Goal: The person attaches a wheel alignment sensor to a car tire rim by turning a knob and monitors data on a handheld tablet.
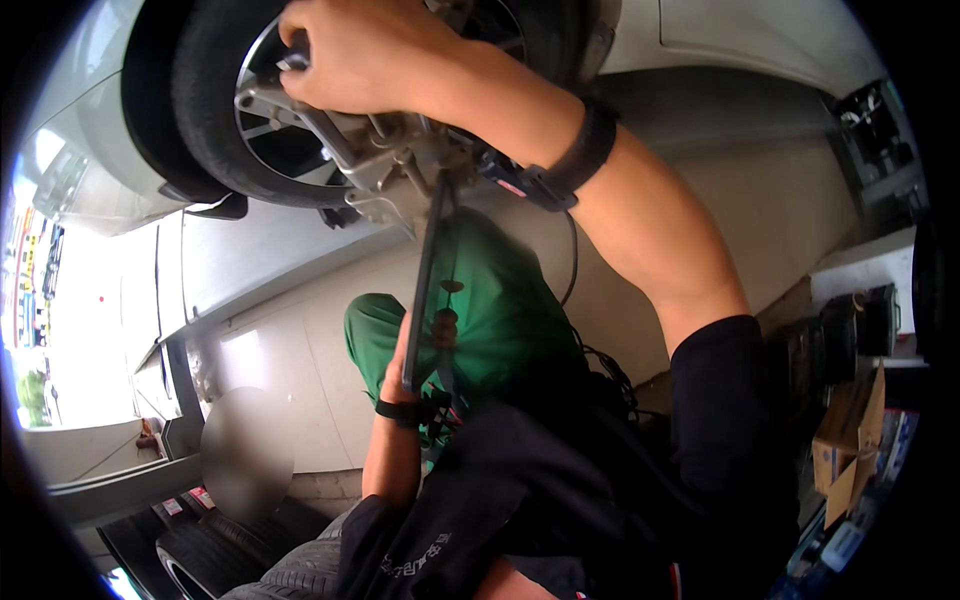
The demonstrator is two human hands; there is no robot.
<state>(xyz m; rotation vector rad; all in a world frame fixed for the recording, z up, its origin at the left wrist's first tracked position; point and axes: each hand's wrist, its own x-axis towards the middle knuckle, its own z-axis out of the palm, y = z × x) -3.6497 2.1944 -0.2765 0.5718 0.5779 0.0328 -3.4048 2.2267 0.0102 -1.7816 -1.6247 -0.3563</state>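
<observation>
A metal wheel clamp (pixel 385 165) with several arms and rods sits against the car wheel (pixel 205 95) at the upper left. My right hand (pixel 350 55) reaches across from the right and is closed around a dark knob or grip at the clamp's upper left end; the palm side is hidden. A flat, glossy black panel (pixel 426 285), seen nearly edge-on, extends from the clamp toward my body. My left hand (pixel 402 345) is at the panel's lower end, partly hidden behind it, with curled fingers showing dimly at its face.
The car's pale body (pixel 740 35) runs along the top. Dark cables (pixel 605 365) lie beside my green-trousered knee (pixel 490 270). Several tyres (pixel 220 545) are at the lower left. An open cardboard box (pixel 845 450) stands at the right, near shelving. Light tiles (pixel 300 385) cover the floor.
</observation>
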